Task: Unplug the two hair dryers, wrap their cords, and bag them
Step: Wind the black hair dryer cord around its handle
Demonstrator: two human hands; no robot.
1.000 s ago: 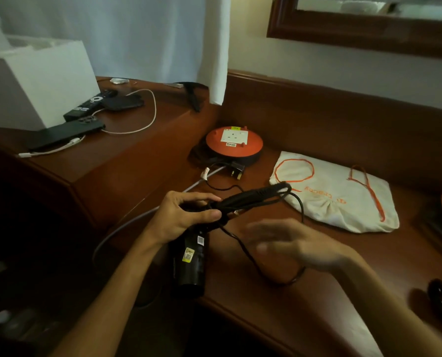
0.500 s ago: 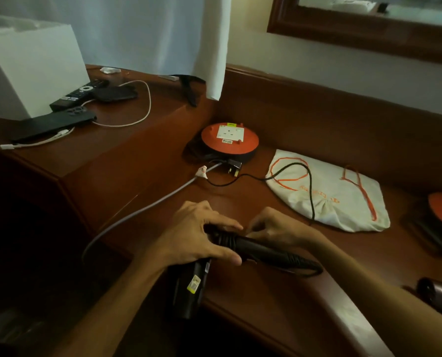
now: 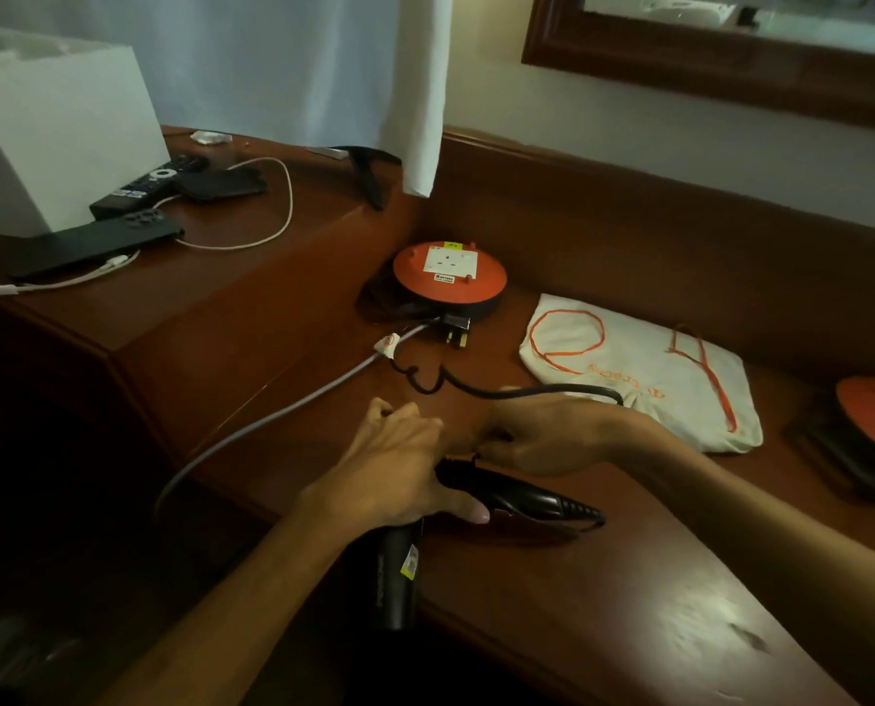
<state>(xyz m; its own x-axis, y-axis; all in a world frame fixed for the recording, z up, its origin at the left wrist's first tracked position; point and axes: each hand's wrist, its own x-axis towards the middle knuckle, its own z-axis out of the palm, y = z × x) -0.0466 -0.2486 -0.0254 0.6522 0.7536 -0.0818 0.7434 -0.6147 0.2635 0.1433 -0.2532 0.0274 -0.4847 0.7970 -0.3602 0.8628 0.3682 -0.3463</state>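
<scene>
A black hair dryer (image 3: 397, 573) hangs over the front edge of the wooden desk, its folded handle (image 3: 522, 496) lying on the desk top. My left hand (image 3: 400, 471) grips it where body and handle meet. My right hand (image 3: 542, 440) pinches its black cord (image 3: 501, 392) just above the handle. The cord runs back in a loose curl to a black plug (image 3: 456, 331) lying free beside an orange extension reel (image 3: 449, 275). A white drawstring bag (image 3: 644, 374) with orange cords lies flat to the right.
A grey cable (image 3: 282, 410) leaves the reel toward the desk's left front edge. On the raised shelf at left lie a white box (image 3: 58, 124), remotes (image 3: 94, 242) and a white charging cable. A second orange reel (image 3: 873, 415) sits at the far right.
I have set the hair dryer down from mid-air onto the desk edge. My right hand has come in from the open and taken hold of the cord; the cord's loop has shifted off the bag.
</scene>
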